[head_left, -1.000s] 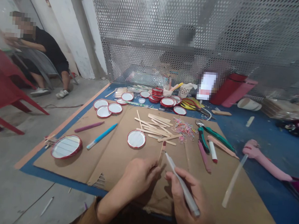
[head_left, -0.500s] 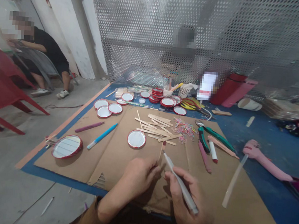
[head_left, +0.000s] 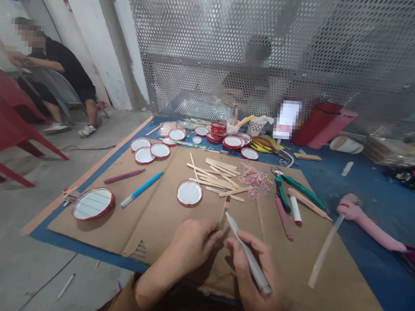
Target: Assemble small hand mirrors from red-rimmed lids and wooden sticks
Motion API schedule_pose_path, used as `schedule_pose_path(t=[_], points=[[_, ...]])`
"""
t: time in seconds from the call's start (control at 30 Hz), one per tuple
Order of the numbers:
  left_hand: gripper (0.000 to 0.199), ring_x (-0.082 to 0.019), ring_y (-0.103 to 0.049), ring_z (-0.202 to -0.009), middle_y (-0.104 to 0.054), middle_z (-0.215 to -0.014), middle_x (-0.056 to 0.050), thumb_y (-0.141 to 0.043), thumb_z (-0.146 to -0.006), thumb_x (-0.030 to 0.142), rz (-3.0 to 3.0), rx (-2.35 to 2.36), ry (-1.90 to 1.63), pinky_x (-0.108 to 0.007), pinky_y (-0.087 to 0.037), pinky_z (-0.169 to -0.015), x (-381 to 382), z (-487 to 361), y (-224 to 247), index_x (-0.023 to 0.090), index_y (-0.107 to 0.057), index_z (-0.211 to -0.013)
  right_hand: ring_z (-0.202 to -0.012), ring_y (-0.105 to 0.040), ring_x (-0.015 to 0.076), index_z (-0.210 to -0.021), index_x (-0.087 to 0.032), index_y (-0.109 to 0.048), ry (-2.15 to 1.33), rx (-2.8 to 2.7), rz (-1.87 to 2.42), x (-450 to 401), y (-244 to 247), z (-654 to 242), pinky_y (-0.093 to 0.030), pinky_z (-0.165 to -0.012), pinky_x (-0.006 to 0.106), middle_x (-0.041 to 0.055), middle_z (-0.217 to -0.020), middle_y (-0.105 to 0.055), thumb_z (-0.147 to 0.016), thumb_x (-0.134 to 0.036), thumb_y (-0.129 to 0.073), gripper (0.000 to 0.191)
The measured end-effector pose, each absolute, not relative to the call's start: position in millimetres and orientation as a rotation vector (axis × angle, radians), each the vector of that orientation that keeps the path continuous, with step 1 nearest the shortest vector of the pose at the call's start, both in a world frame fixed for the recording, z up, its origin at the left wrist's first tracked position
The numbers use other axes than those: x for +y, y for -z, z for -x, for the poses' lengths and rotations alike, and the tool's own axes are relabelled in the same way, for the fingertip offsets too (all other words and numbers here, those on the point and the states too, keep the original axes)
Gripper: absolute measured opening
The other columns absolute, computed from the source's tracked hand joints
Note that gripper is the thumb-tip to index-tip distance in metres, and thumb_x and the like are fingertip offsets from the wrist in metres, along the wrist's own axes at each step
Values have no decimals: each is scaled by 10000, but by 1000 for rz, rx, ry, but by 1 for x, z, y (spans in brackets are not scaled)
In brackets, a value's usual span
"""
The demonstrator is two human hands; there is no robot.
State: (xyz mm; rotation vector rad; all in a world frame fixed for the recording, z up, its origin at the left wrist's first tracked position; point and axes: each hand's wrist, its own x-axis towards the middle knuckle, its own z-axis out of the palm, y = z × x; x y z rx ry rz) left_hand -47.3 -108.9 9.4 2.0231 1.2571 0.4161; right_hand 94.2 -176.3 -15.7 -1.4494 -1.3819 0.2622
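Observation:
Between its pinched fingers, my left hand [head_left: 196,242] holds a wooden stick [head_left: 226,205] whose far end is coloured dark red. My right hand [head_left: 252,267] grips a grey marker [head_left: 250,257], its tip beside the stick just below the red part. Beyond my hands lie a red-rimmed lid [head_left: 189,193], a loose pile of wooden sticks [head_left: 220,175] and a heap of small coloured rubber bands [head_left: 255,178]. All of these rest on a brown cardboard sheet [head_left: 167,219].
Green-handled pliers [head_left: 299,190], a white marker [head_left: 295,209] and a pink glue gun [head_left: 369,223] lie to the right. At left are a blue marker [head_left: 143,189] and a stick-lined lid [head_left: 93,204]. A person [head_left: 62,65] sits far left.
The marker in my right hand has shifted slightly left, and its rear end has come down a little to the left. My left hand and the stick look almost unmoved.

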Motion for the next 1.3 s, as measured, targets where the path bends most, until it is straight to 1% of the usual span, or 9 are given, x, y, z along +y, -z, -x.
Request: schedule_pose_path(t=[0.2, 0.33, 0.4, 0.5, 0.57, 0.77, 1.0, 1.17, 1.3], points=[[215, -124, -468, -606, -582, -662, 2, -482, -892, 269, -2035, 1282, -384, -233, -256, -551, -108, 47, -10, 191, -539, -700, -658, -726, 183, -999, -187, -633, -182, -1325, 1497, -178, 16, -94, -597, -602, 259, 66, -783, -755, -882, -375, -601, 224], [199, -121, -466, -602, -577, -662, 8, -484, -889, 260, -2034, 1255, -409, -228, -261, -551, -108, 47, -10, 193, -537, -709, -681, -732, 180, -1011, -195, -638, -211, -1437, 1426, -176, 15, -95, -601, -626, 255, 62, -819, -760, -894, -343, -584, 196], [200, -120, -454, -590, -562, -646, 11, -487, -886, 260, -2031, 1267, -399, -229, -250, -545, -108, 47, -10, 194, -528, -702, -670, -733, 174, -1019, -196, -640, -195, -1460, 1422, -176, 16, -96, -595, -605, 238, 56, -821, -761, -891, -332, -585, 194], [217, -118, -437, -578, -543, -626, 14, -485, -888, 264, -2027, 1278, -387, -230, -239, -541, -109, 47, -10, 195, -509, -684, -638, -727, 172, -1004, -190, -641, -194, -1354, 1499, -176, 16, -95, -583, -558, 227, 54, -793, -759, -887, -363, -588, 215], [220, -117, -440, -580, -545, -628, 15, -483, -888, 262, -2017, 1270, -396, -228, -239, -541, -108, 47, -10, 194, -499, -680, -644, -728, 177, -996, -190, -641, -210, -1296, 1522, -177, 16, -95, -584, -562, 234, 55, -791, -758, -885, -381, -591, 226], [205, -117, -467, -606, -570, -659, 10, -478, -888, 250, -2016, 1227, -442, -221, -262, -556, -109, 48, -9, 192, -502, -694, -686, -730, 162, -1051, -209, -631, -247, -1467, 1374, -177, 19, -97, -590, -596, 223, 50, -860, -757, -893, -294, -592, 184], [212, -113, -439, -583, -547, -632, 17, -486, -881, 244, -2013, 1243, -441, -222, -248, -545, -108, 47, -9, 190, -497, -677, -653, -725, 170, -992, -202, -640, -236, -1309, 1483, -178, 14, -92, -580, -562, 226, 46, -796, -755, -892, -365, -591, 198], [196, -117, -467, -611, -561, -661, 14, -478, -884, 258, -2002, 1218, -461, -220, -253, -559, -109, 48, -8, 192, -503, -701, -652, -725, 164, -1021, -206, -639, -227, -1450, 1414, -177, 16, -95, -582, -576, 225, 44, -820, -759, -894, -327, -586, 184], [204, -119, -453, -605, -543, -645, 15, -485, -871, 258, -2005, 1252, -440, -228, -241, -556, -109, 47, -9, 193, -485, -678, -644, -727, 175, -998, -196, -642, -185, -1357, 1503, -177, 16, -95, -579, -558, 229, 55, -795, -758, -898, -356, -579, 199]])
